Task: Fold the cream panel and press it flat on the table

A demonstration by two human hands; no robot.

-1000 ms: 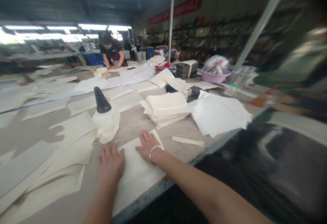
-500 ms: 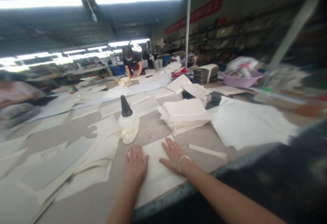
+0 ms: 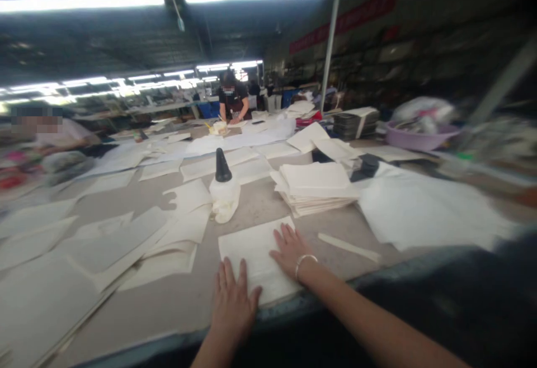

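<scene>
A white sheet [image 3: 251,248] lies flat at the near edge of the grey table [image 3: 176,301]. My right hand [image 3: 289,250] rests on its right part, fingers stretched out flat, a bangle on the wrist. My left hand [image 3: 234,301] lies flat and open at the sheet's near left corner, close to the table edge. Neither hand holds anything. Just beyond the sheet stands a white squeeze bottle [image 3: 224,192] with a black cone cap.
A stack of white sheets [image 3: 316,186] sits right of the bottle, a thin white strip [image 3: 348,246] near it, loose paper [image 3: 423,211] further right. More sheets [image 3: 96,256] cover the left. A purple basin [image 3: 417,136] stands far right. Two other people work at the far side.
The view has swung left and upward. My left hand has slid back toward the table edge, off the middle of the sheet. My right hand stays on the sheet.
</scene>
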